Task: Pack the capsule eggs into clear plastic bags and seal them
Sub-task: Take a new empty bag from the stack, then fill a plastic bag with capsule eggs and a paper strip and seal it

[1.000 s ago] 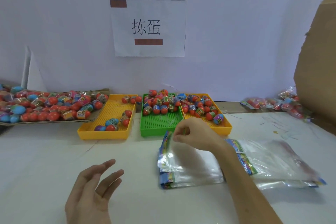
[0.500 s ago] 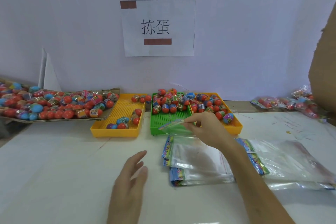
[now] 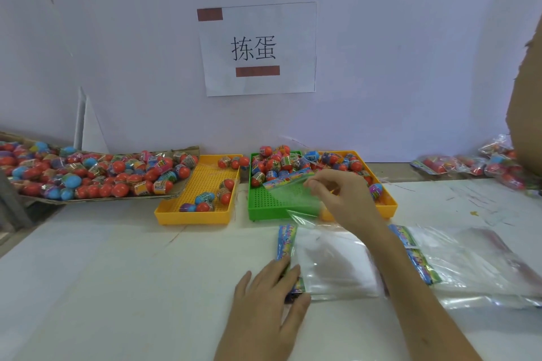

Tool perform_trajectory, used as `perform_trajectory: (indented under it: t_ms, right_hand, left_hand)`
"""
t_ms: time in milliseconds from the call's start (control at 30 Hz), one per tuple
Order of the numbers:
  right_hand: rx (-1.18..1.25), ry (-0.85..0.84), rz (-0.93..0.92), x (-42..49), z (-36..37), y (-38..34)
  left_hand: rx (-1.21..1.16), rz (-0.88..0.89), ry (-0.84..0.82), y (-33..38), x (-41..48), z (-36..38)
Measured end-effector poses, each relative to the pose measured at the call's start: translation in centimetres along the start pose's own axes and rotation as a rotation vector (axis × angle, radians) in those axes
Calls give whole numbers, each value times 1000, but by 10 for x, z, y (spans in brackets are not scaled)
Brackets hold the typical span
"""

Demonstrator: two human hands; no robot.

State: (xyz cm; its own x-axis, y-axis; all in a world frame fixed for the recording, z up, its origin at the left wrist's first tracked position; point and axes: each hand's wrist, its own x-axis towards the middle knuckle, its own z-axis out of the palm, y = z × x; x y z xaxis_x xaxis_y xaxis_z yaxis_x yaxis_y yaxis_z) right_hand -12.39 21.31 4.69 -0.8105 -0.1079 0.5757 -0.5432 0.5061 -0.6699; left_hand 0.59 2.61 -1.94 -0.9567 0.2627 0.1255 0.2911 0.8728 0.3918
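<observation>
Nearest the camera, the left hand (image 3: 265, 296) was laid flat on the white desk (image 3: 117, 287), its straight fingers (image 3: 289, 268) pressed on the printed header edge of the stack of clear bags (image 3: 331, 267) so that the stack was held down. Just beyond, one clear bag (image 3: 293, 193) had been lifted off that stack and was pinched at its top corner by the curled fingers of the right hand (image 3: 337, 199); the bag hung empty, and whether its mouth was open could not be told. A second stack of bags (image 3: 469, 261) lay to the right.

Farther back, capsule eggs (image 3: 275, 164) were heaped in the green tray (image 3: 264, 208), with more in the yellow tray (image 3: 199, 208) on its left, in the right yellow tray (image 3: 387, 205), and on the cardboard sheet (image 3: 88, 176) at far left. A few filled bags (image 3: 457, 164) lay at far right by the wall, so some packing was judged done. The lifted bag was yet to be filled and sealed, and most eggs remained loose.
</observation>
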Motion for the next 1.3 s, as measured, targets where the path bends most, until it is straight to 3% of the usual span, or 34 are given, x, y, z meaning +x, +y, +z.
perform_trajectory:
  t_ms: [267, 433, 533, 600, 700, 800, 1100, 1300]
  right_hand:
    - [102, -23, 16, -1, 2, -9]
    - [814, -161, 247, -3, 4, -26]
    - [1002, -319, 364, -5, 8, -33]
    - [996, -420, 395, -8, 13, -37]
    - [889, -518, 416, -13, 24, -45]
    - [787, -533, 429, -20, 38, -53]
    - [800, -464, 465, -22, 44, -53]
    - [717, -749, 337, -27, 48, -55]
  left_hand:
    - [-166, 89, 54, 4, -12, -14]
    - [-388, 20, 249, 5, -17, -15]
    - [-632, -155, 407, 3, -16, -22]
    - [-879, -259, 437, -3, -15, -28]
    - [-1110, -265, 370, -9, -17, -35]
    - [-1123, -255, 333, -9, -21, -38]
    - [-1110, -382, 411, -17, -17, -33]
    - [-1148, -498, 596, -20, -14, -25]
